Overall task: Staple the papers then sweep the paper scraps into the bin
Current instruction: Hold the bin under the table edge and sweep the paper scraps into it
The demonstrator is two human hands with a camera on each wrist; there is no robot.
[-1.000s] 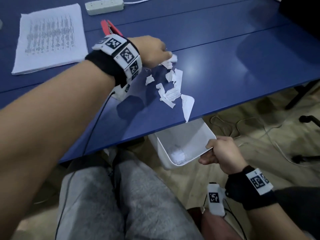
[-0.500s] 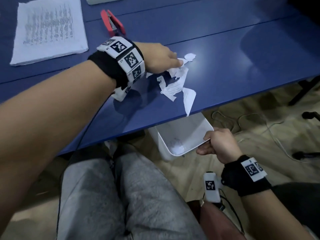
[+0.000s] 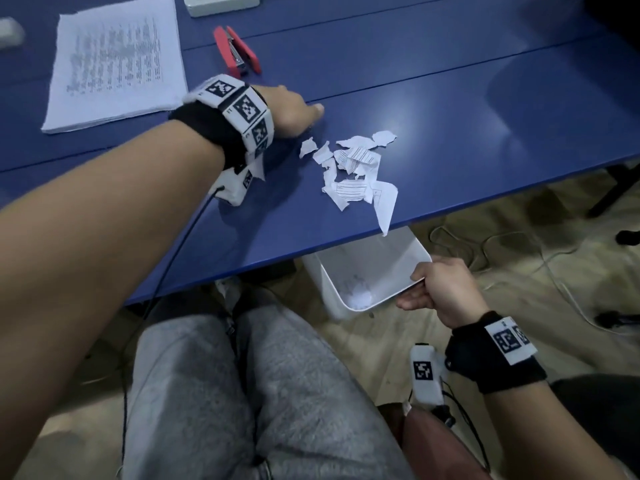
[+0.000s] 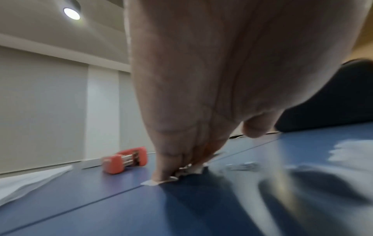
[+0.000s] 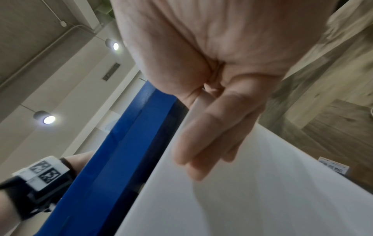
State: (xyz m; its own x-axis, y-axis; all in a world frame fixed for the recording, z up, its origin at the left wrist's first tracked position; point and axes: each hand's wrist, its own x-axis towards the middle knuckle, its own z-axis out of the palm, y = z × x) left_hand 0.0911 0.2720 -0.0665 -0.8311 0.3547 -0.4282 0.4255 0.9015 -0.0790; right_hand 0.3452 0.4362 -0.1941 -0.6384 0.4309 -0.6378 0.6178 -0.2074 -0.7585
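Now my left hand [image 3: 294, 112] rests on the blue table [image 3: 485, 116], fingers straight and together, their tips pressing on a few small torn bits of white paper [image 4: 181, 173]. Just beside it, toward the near edge, lies the main heap of torn white paper scraps [image 3: 353, 171] — one long piece [image 3: 386, 209] hangs over that edge, right above the bin. My right hand [image 3: 446, 292] grips the rim of the white plastic rectangular bin [image 3: 367, 268], fingers curled over the rim, thumb underneath outside; the bin sits tilted below the table's near edge, with some crumpled white paper [image 3: 358, 296] already in its bottom. Toward the far left corner lies the stack of printed white papers [image 3: 114, 60] — the red stapler [image 3: 237, 51] lies just to its right. At the far edge a white power strip [image 3: 221, 3] shows partly.
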